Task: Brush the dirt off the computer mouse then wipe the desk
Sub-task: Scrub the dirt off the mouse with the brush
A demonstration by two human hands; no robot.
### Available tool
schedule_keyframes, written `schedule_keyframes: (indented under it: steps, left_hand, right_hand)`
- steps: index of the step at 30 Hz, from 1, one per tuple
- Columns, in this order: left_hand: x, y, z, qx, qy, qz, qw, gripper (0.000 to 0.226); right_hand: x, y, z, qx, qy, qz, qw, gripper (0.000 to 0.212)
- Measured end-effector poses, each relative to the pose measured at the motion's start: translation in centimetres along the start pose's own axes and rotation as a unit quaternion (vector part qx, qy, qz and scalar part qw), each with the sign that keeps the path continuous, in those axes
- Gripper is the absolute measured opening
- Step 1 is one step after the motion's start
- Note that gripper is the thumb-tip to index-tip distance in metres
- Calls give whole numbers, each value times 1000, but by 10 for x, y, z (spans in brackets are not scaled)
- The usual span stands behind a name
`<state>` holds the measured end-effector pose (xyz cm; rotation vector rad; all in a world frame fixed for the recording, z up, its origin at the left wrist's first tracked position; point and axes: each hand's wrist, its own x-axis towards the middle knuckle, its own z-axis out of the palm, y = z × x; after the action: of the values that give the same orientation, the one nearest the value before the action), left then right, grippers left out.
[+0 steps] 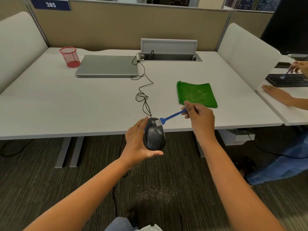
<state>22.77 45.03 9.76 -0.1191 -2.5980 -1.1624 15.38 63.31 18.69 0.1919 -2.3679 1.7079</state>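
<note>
At the desk's near edge, out over the carpet: left hand (138,144) cradles the black mouse (155,135), thumb curled under its rear end, fingers along its left side. Mouse held off the desk (50,105), top face up. Right hand (199,116) pinches the blue brush (171,116) by the handle's end, fingers closed round it. White bristles rest on the mouse's front, beside the wheel. Cord (144,90) runs from the mouse's nose up across the desk in loose loops toward a closed laptop (106,65). Green cloth (196,94), folded flat, lies on the desk just beyond the right hand. Red mesh cup (70,56) stands left of the laptop. Open cable hatch (170,52) at the desk's back. Neighbouring desk at right: another person's hands (276,94) at a black keyboard (288,80).
</note>
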Motion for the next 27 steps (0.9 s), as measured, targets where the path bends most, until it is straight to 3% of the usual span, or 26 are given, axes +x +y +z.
schedule_keyframes:
  steps: [3, 8, 12, 16, 22, 27]
  left_hand:
    - [1, -1, 1, -14, 2, -8, 1000, 115]
    - [2, -2, 0, -21, 11, -17, 1000, 114]
    - [6, -2, 1, -24, 22, -13, 999, 114]
    - [9, -2, 2, -33, 31, -10, 999, 113]
    - [10, -4, -2, -42, 54, -28, 997, 110]
    - [11, -6, -1, -35, 53, -41, 997, 111]
  right_hand:
    - [0, 6, 1, 16, -22, 41, 999, 22]
    - [-1, 17, -15, -17, 37, 32, 999, 22]
    - [-8, 9, -13, 28, 20, 38, 999, 20]
    - [-20, 6, -2, 49, -24, 28, 998, 17]
    - [-17, 18, -13, 6, 35, 13, 999, 20]
    - [-20, 2, -10, 0, 24, -29, 999, 17]
